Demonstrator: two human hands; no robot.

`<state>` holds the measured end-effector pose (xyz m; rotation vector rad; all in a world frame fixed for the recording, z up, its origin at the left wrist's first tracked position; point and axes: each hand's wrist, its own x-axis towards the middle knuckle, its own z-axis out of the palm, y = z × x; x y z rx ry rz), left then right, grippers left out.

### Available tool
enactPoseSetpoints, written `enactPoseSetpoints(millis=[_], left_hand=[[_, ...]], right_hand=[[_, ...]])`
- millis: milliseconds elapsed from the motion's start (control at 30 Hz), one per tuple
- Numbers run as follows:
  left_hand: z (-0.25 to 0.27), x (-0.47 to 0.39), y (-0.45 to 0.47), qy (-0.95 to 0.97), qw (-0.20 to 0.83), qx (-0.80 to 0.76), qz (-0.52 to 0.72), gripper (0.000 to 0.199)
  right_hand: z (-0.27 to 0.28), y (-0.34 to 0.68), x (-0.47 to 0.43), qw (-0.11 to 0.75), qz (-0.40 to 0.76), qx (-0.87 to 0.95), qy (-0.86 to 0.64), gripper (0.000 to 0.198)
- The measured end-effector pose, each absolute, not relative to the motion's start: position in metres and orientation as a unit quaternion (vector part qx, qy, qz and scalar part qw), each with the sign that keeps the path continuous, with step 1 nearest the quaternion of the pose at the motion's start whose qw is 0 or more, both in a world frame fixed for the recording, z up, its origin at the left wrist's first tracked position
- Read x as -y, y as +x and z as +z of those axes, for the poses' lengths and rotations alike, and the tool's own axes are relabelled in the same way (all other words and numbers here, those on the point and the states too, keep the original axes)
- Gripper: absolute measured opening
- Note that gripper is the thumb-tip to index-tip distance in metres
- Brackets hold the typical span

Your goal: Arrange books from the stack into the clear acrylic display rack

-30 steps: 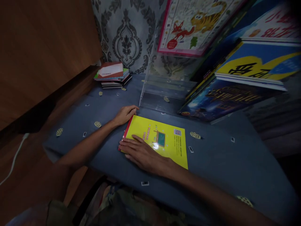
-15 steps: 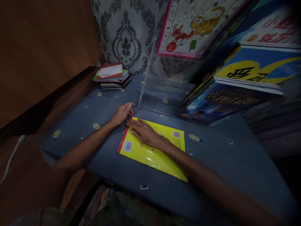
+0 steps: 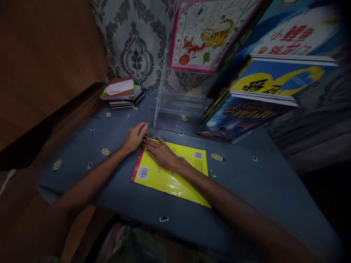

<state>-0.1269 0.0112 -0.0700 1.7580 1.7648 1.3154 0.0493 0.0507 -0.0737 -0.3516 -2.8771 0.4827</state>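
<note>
Right hand [image 3: 162, 155] flat on the yellow book [image 3: 171, 183], fingers outstretched, gripping nothing! Left hand [image 3: 136, 137] half-curled at the corner, and whether it holds anything, I can't tell.

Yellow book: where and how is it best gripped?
Probably by the near end of the red strip, coming low from the left, pinching top and underside: the yellow book is thin and lies flat; the right hand lies at the far end, leaving this free.

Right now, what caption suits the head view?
Right hand resting on a yellow book, left hand by its corner, before a clear display rack.
</note>
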Motion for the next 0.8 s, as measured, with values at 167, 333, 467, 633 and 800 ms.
enactPoseSetpoints(millis=[167, 333, 467, 633, 800], left_hand=[[-0.068, -0.011, -0.128, 0.620, 0.156, -0.627, 0.445, 0.046], [-0.066, -0.008, -0.125, 0.652, 0.093, -0.647, 0.385, 0.044], [-0.066, -0.005, -0.123, 0.680, 0.025, -0.650, 0.339, 0.047], [-0.066, -0.004, -0.122, 0.691, -0.005, -0.645, 0.327, 0.052], [-0.065, -0.003, -0.121, 0.692, -0.010, -0.645, 0.324, 0.054]], right_hand=[[-0.075, 0.051, -0.050, 0.135, 0.160, 0.968, -0.136, 0.035], [-0.077, 0.056, -0.050, 0.146, 0.158, 0.966, -0.146, 0.035], [-0.080, 0.069, -0.052, 0.147, 0.151, 0.963, -0.168, 0.038], [-0.080, 0.101, -0.054, 0.146, 0.159, 0.957, -0.194, 0.041], [-0.081, 0.143, -0.056, 0.162, 0.162, 0.947, -0.224, 0.040]])
